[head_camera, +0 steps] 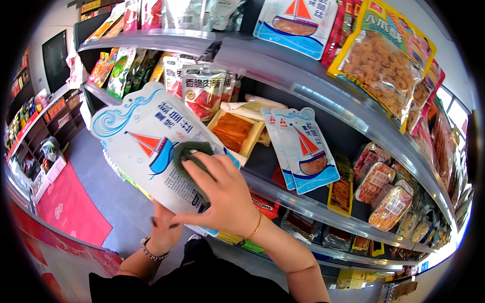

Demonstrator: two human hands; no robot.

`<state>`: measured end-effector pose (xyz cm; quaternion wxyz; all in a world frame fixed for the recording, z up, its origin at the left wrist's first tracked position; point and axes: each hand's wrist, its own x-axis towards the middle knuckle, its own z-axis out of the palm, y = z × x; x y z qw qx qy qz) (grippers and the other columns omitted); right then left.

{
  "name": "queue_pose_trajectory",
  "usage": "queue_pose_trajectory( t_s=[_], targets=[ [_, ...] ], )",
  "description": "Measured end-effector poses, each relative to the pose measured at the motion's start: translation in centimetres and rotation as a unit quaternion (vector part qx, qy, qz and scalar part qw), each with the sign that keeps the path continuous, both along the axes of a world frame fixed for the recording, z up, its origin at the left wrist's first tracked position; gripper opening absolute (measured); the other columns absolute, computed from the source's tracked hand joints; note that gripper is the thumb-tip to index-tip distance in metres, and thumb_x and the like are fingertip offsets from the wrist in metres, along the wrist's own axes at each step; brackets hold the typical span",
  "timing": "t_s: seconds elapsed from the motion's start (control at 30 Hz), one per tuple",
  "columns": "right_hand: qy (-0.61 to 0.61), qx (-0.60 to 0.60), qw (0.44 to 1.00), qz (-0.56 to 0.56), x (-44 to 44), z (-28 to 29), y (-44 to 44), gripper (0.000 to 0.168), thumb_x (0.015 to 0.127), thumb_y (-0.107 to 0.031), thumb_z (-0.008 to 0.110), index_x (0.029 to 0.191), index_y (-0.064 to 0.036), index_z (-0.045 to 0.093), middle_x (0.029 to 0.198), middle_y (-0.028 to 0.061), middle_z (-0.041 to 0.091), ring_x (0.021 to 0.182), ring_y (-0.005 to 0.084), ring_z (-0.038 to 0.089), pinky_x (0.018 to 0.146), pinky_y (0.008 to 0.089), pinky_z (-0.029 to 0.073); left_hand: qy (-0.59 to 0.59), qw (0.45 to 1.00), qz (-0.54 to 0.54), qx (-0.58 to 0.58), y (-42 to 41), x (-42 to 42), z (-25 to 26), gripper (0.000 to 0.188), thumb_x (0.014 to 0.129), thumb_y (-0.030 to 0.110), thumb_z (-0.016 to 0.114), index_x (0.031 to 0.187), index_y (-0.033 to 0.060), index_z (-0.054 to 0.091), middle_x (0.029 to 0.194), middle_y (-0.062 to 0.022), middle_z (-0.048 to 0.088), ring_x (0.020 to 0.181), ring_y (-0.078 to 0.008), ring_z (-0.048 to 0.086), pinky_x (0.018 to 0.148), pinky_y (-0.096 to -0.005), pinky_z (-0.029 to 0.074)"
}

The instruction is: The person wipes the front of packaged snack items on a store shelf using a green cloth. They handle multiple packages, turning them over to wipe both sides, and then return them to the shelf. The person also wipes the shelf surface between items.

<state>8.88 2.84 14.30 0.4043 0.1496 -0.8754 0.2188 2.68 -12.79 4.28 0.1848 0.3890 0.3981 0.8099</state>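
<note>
My left hand (165,227) holds a large white snack pouch (140,113) from below; the pouch is tilted and shows a red-sailed boat and blue waves. My right hand (223,189) presses a folded dark green cloth (189,163) against the pouch's lower right part. Part of my left hand is hidden behind the pouch. Just right of the pouch, an open box with an orange-brown food pack (233,130) lies on the middle shelf. Beside it, similar white boat pouches (310,151) lean overlapping.
Clear shelf edges (341,108) curve across in front of me. Above stand a yellow-edged snack bag (382,72) and another boat pouch (295,26). Wrapped food trays (390,204) lie at the right. Meat snack pouches (202,91) stand behind the held pouch. A red mat (72,208) lies on the floor.
</note>
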Motion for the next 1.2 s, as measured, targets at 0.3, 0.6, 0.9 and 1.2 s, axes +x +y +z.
queue_pose_trajectory(
  t_s=[0.3, 0.6, 0.9, 1.2],
  targets=[
    [0.021, -0.099, 0.989, 0.109, 2.1, 5.8, 1.8, 0.060, 0.065, -0.013, 0.077, 0.122, -0.002, 0.059, 0.121, 0.0194, 0.057, 0.105, 0.0327, 0.056, 0.093, 0.0387, 0.044, 0.235, 0.969, 0.056, 0.052, 1.6, -2.2, 6.3, 0.096, 0.092, 0.058, 0.044, 0.150, 0.0079, -0.013, 0.158, -0.0178, 0.006, 0.146, -0.0313, 0.010, 0.116, -0.0476, 0.013],
    [0.111, -0.452, 0.847, 0.257, 4.6, 11.8, 4.5, 0.044, 0.081, 0.002, 0.065, 0.125, 0.004, 0.056, 0.107, 0.0081, 0.066, 0.092, 0.0117, 0.063, 0.081, 0.0267, 0.052, 0.345, 0.897, 0.260, 0.092, 6.3, -7.8, 16.8, 0.093, 0.078, 0.018, 0.078, 0.148, 0.0050, 0.018, 0.153, -0.0164, 0.023, 0.142, -0.0279, 0.023, 0.115, -0.0458, 0.022],
    [0.341, -0.212, 0.914, -0.063, 5.2, 16.6, 10.4, 0.032, 0.081, -0.006, 0.073, 0.111, 0.002, 0.065, 0.105, 0.0082, 0.067, 0.089, 0.0118, 0.062, 0.076, 0.0246, 0.050, 0.269, 0.960, 0.054, 0.061, 12.3, -13.8, 29.4, 0.070, 0.080, 0.006, 0.073, 0.137, -0.0020, 0.034, 0.112, -0.0145, 0.064, 0.095, -0.0191, 0.066, 0.080, -0.0292, 0.056],
    [0.317, 0.256, 0.861, -0.304, 5.4, 14.5, 15.2, 0.027, 0.071, -0.005, 0.071, 0.098, -0.004, 0.066, 0.098, 0.0117, 0.063, 0.086, 0.0307, 0.058, 0.075, 0.0383, 0.048, 0.289, 0.940, 0.182, 0.003, 24.1, -19.1, 35.7, 0.047, 0.080, 0.007, 0.072, 0.118, 0.0009, 0.046, 0.106, -0.0126, 0.063, 0.089, -0.0181, 0.065, 0.076, -0.0318, 0.055]
  ],
)
